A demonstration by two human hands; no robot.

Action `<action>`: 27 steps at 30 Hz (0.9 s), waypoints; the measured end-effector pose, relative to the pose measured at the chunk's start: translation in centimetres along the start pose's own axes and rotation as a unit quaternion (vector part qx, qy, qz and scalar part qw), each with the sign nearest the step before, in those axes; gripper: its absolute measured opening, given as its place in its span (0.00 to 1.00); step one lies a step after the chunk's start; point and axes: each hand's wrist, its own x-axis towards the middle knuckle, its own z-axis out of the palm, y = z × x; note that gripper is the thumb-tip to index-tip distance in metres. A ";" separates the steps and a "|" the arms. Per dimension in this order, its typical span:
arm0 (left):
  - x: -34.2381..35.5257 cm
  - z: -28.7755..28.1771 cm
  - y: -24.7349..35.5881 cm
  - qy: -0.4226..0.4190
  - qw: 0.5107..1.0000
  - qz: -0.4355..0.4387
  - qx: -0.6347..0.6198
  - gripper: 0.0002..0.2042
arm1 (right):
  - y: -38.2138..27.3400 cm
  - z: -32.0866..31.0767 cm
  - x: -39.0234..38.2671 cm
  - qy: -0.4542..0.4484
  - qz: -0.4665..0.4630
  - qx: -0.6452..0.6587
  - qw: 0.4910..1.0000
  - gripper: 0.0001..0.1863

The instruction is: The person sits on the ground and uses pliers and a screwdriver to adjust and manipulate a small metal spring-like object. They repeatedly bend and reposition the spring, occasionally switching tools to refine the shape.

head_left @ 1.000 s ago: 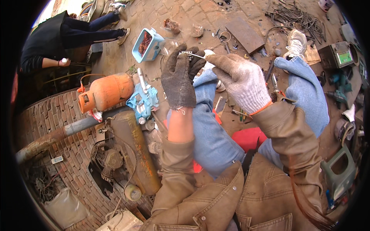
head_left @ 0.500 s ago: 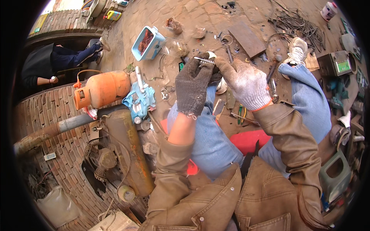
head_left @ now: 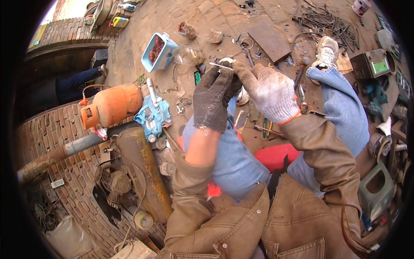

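My left hand (head_left: pixel 212 99), in a dark work glove, is closed round a small, thin, pale metal piece (head_left: pixel 221 66). The piece sticks out across the top of the fingers; its exact kind is unclear. Against it, from the right, come the fingertips of my right hand (head_left: pixel 271 91), in a whitish glove with brown-stained fingers and an orange cuff edge. Those fingers are bent together, and whatever lies between them is hidden. Both hands meet above the ground in front of my knees.
A blue tub (head_left: pixel 158 52) with reddish contents stands beyond my left hand. An orange gas cylinder (head_left: pixel 113 105) and a rusty tank (head_left: pixel 144 172) are at left. Ahead lie a flat metal plate (head_left: pixel 270 39), a hammer (head_left: pixel 300 71) and tangled cable (head_left: pixel 330 26). Another person's legs (head_left: pixel 79 80) show far left.
The view has shifted slightly. The metal piece in my left hand has turned and shows its thin edge now. The person at far left has moved further into the dark opening.
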 end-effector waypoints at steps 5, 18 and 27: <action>-0.2 0.2 0.0 0.016 0.999 0.025 0.042 0.14 | 0.0 0.1 -0.1 0.037 -0.027 0.009 0.999 0.26; -1.3 0.7 0.0 -0.001 0.986 0.063 0.153 0.14 | -0.8 -0.6 -0.7 -0.031 0.160 0.240 0.957 0.20; -1.8 0.5 1.0 -0.066 0.980 0.076 0.174 0.13 | -0.9 -2.8 1.0 -0.084 0.296 0.525 0.793 0.21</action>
